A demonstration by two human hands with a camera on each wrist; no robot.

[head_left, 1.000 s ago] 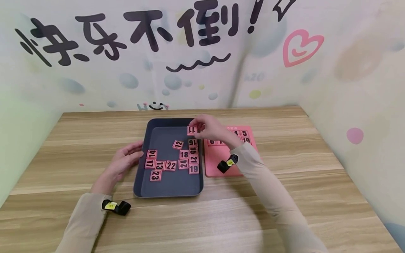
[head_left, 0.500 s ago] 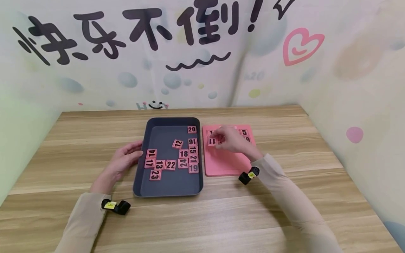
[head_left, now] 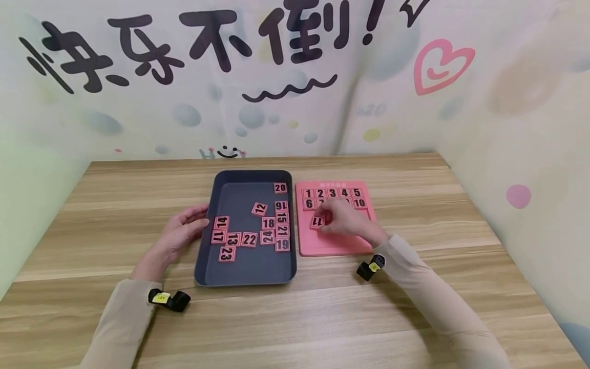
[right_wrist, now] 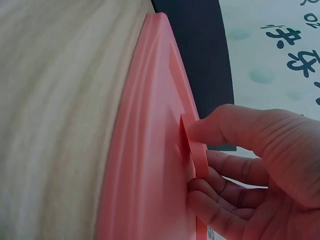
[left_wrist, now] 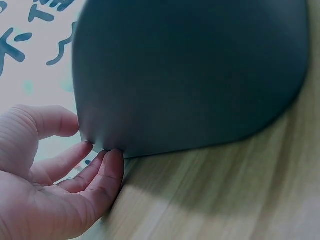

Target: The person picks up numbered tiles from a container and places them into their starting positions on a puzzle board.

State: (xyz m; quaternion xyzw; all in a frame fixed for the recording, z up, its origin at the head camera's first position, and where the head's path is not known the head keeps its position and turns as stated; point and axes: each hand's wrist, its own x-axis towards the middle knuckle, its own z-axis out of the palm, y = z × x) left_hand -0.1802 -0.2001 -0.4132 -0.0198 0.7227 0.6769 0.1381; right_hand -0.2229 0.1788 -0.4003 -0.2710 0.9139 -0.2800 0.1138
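My right hand (head_left: 344,218) pinches a pink number tile (head_left: 317,222) marked 11 between thumb and fingers. In the right wrist view the tile (right_wrist: 195,150) is tilted close over the pink number board (right_wrist: 150,125). On that board (head_left: 332,243), tiles 1 to 5 fill the top row; 6 and 10 show below, with those between partly behind my hand. My left hand (head_left: 182,230) rests against the left side of the dark tray (head_left: 246,274). In the left wrist view its relaxed fingertips (left_wrist: 114,159) touch the tray's outer wall (left_wrist: 190,100).
Inside the tray lie several loose pink tiles, among them 20 (head_left: 280,188), 12 (head_left: 259,208), 22 (head_left: 249,239) and 23 (head_left: 227,254). The tray stands just left of the board on a wooden table (head_left: 276,328). A printed wall (head_left: 184,138) rises behind.
My right hand has carried tile 11 from the tray's upper right over to the board, then slightly down below the second row. Tile 20 came into sight. The left hand stays at the tray.
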